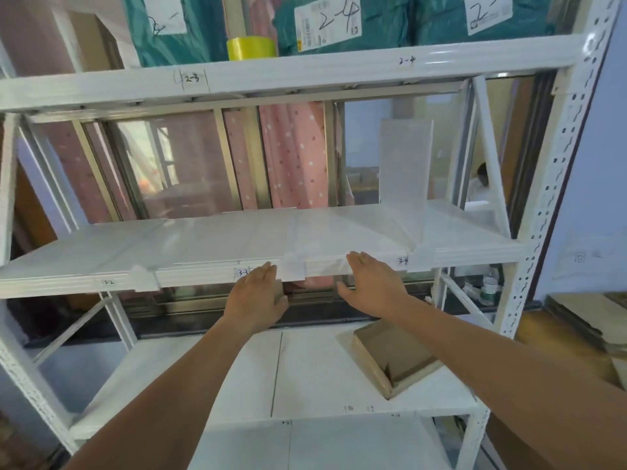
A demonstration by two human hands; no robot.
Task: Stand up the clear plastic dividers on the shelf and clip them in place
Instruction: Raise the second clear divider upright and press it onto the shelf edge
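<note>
On the white middle shelf [210, 242] one clear plastic divider [405, 164] stands upright at the right, its foot clipped over the front edge. A second divider [332, 232] lies flat on the shelf in the middle, its front clip [294, 266] hanging over the shelf lip. A third [135, 245] lies flat at the left with its clip at the edge. My left hand [259, 296] is open, fingertips at the shelf lip just left of the middle clip. My right hand [371, 283] is open too, fingers touching the flat divider's front edge to the clip's right.
The white metal rack has perforated uprights [556, 198]. Teal parcels [342, 18] and a yellow tape roll [251, 47] sit on the shelf above. A shallow brown cardboard box [393, 354] lies on the shelf below. Behind the rack are a window and a pink dotted curtain [291, 157].
</note>
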